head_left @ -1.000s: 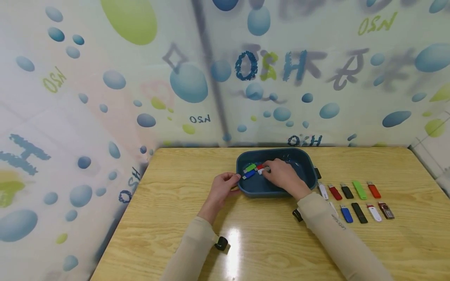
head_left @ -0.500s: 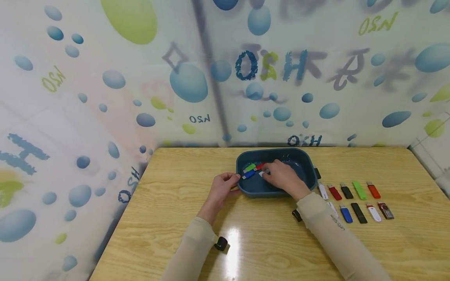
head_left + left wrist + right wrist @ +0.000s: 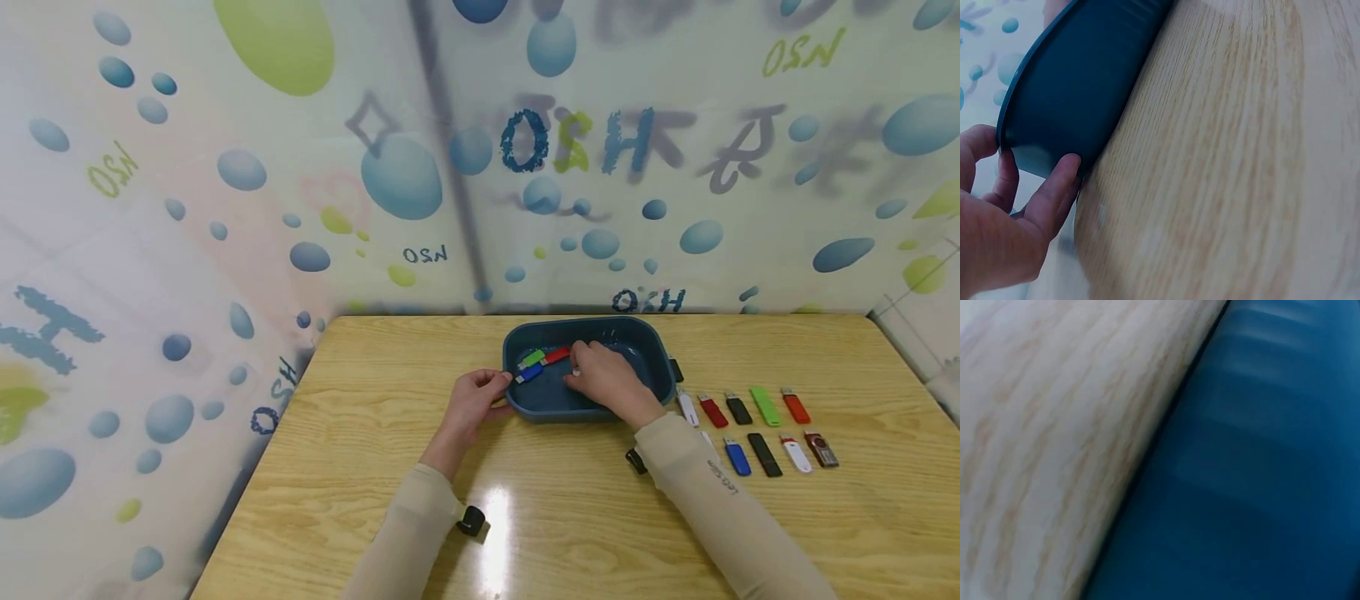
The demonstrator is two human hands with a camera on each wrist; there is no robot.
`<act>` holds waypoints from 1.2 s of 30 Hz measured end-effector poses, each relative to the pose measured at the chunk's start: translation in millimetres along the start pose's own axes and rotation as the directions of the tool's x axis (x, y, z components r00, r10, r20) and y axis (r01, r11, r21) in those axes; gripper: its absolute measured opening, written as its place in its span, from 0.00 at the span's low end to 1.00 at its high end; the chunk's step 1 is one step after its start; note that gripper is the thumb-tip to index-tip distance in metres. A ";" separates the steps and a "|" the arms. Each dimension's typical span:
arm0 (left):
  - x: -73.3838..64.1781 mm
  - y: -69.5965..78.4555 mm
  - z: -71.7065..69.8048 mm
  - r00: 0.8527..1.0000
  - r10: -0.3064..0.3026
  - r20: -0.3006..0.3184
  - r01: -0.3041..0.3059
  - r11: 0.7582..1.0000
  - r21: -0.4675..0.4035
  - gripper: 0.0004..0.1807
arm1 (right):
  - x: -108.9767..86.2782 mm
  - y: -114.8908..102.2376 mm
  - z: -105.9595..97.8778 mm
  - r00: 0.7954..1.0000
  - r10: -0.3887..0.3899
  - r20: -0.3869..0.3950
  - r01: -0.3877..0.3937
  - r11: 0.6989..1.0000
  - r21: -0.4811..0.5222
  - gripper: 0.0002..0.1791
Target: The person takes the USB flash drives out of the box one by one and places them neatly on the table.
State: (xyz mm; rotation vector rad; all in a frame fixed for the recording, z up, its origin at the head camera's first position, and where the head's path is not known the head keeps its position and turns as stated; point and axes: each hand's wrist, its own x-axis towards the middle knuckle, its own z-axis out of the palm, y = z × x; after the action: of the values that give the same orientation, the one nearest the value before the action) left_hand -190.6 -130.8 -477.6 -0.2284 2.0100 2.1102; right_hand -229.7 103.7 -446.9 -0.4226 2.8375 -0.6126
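Observation:
A dark blue plastic bin [image 3: 585,414] stands on the wooden table. My left hand [image 3: 474,398] holds the bin's left end; in the left wrist view the thumb is hooked at the rim while fingers [image 3: 1054,190] press its outer wall. My right hand [image 3: 606,373] reaches inside, fingertips pinching a white USB stick [image 3: 576,372] that is mostly hidden by them. To the left of those fingertips lie a red USB stick [image 3: 557,356], a green one [image 3: 532,358] and a blue one [image 3: 529,374] on the bin floor. The right wrist view shows only the bin wall [image 3: 1241,487] and table.
Right of the bin, several USB sticks lie in two rows, among them a green stick [image 3: 766,407], a blue stick [image 3: 737,457] and a brown-red stick [image 3: 822,449]. A black stick [image 3: 676,369] sits close against the bin's right side. A patterned wall [image 3: 420,275] rises behind the table.
My right hand has shifted slightly right inside the bin, drawing the white USB stick away from the red one. The red stick shows more fully. My left hand stays on the bin.

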 end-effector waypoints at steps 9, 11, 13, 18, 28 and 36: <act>-0.1 0.4 0.5 1.000 -0.002 0.000 0.002 1.000 -0.006 0.13 | 4.0 -1.3 2.2 0.994 0.104 -0.015 -0.104 0.994 -0.033 0.17; -0.4 0.9 1.0 1.000 0.004 0.000 -0.004 1.000 -0.003 0.13 | 4.5 -0.8 2.7 0.994 0.104 -0.016 -0.104 0.994 -0.035 0.15; -0.5 1.1 1.3 1.000 0.007 0.000 -0.007 1.000 -0.002 0.13 | 4.8 0.6 3.2 0.995 0.094 -0.024 -0.094 0.995 -0.040 0.15; -0.3 2.2 1.9 1.000 0.002 0.000 -0.002 1.000 0.001 0.13 | 4.3 3.4 4.2 0.997 0.067 -0.036 -0.069 0.997 -0.043 0.18; 0.0 2.1 2.6 1.000 -0.003 -0.001 0.003 1.000 -0.006 0.13 | 1.9 5.4 2.7 0.996 0.079 -0.039 -0.080 0.997 -0.012 0.18; -0.7 0.6 1.2 1.000 0.002 -0.006 -0.002 1.000 0.000 0.14 | -7.3 10.8 -9.8 0.996 0.058 -0.069 -0.055 0.998 0.039 0.09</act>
State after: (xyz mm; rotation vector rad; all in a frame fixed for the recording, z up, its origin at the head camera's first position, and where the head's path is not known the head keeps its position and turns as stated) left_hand -190.0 -129.6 -476.7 -0.2330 2.0145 2.1132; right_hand -227.9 119.0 -441.7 -0.3192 2.8878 -0.6805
